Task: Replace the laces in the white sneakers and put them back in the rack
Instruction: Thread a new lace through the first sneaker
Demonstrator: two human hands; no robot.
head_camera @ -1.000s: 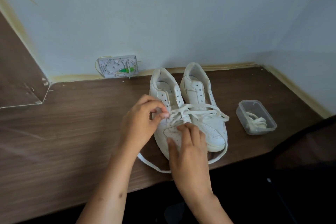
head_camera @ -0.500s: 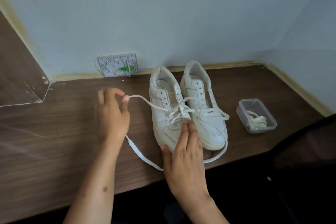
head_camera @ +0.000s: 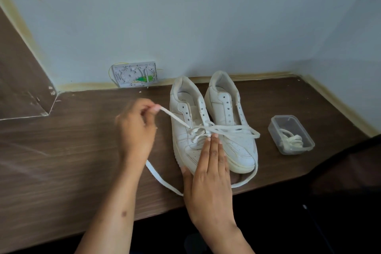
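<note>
Two sneakers [head_camera: 214, 128] near the table's front edge [head_camera: 144, 216]

Pale blue walls [head_camera: 185, 16], dark wood-grain desk [head_camera: 61, 161].

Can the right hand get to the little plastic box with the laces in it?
Probably yes. The right hand lies flat on the near sneaker; the box sits open beside the shoes, with only bare table between.

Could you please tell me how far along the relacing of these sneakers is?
Early. Only the left sneaker has its lowest eyelets laced. The left hand pulls the lace through; the right hand steadies the toe. The right sneaker remains unlaced; no rack is visible.
</note>
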